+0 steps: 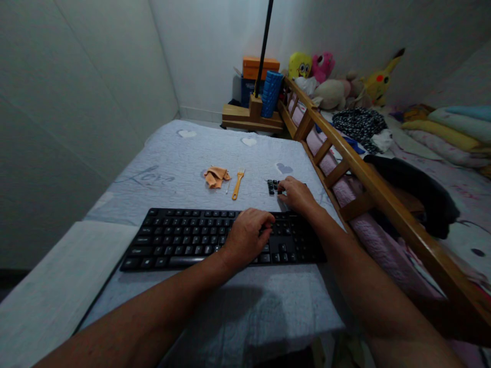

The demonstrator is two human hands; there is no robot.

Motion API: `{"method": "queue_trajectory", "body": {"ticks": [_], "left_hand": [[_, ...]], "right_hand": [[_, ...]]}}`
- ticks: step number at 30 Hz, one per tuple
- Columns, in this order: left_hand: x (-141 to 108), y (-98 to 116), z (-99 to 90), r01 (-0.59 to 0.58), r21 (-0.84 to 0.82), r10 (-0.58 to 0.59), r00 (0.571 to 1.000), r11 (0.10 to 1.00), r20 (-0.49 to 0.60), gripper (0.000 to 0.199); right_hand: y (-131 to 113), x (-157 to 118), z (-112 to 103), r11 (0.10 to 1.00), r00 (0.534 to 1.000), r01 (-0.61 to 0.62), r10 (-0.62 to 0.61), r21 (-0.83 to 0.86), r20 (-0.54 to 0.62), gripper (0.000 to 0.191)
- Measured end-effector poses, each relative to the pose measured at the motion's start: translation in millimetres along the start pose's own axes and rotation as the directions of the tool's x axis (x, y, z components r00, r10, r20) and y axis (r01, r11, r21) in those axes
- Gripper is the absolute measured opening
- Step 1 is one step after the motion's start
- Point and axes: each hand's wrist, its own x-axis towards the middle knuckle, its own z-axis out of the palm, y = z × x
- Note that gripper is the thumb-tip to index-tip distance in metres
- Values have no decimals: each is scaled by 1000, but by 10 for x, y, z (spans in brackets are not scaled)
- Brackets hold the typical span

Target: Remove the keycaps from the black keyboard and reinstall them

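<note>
A black keyboard lies across the bed. My left hand rests over its right half, thumb and forefinger curled towards each other; whatever is between them is too dark to make out. Just beyond the keyboard, on the quilt, sits a small group of loose black keycaps. My right hand reaches down to them with bent fingers, the fingertips closed at a keycap and partly hiding the group. To their left lie a yellow-handled brush, a thin white cotton swab and a crumpled orange cloth.
A wooden bed rail runs close along my right arm. Behind it are clothes, folded bedding and several plush toys. A wooden stand with a black pole, boxes and a blue foam roller is at the far end. A white board-like surface lies left.
</note>
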Motion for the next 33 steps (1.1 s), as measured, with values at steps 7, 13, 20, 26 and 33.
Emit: {"method": "queue_trajectory", "body": {"ticks": [7, 13, 20, 26, 33], "left_hand": [[1, -4, -2, -4, 17, 4, 1000, 1000, 20, 19], [-1, -14, 11, 0, 22, -1, 999, 1000, 37, 18], [-13, -39, 29, -20, 7, 20, 999, 1000, 28, 17], [-16, -36, 35, -13, 15, 13, 999, 1000, 33, 18], [-18, -53, 40, -32, 13, 32, 999, 999, 27, 17]], "right_hand": [[-48, 35, 7, 999, 1000, -11, 12, -51, 8, 19], [-39, 50, 51, 997, 1000, -9, 10, -71, 11, 19], [-14, 47, 71, 998, 1000, -18, 18, -54, 9, 17], [-35, 69, 80, 999, 1000, -25, 25, -38, 5, 17], [-47, 42, 19, 999, 1000, -23, 24, 24, -19, 19]]}}
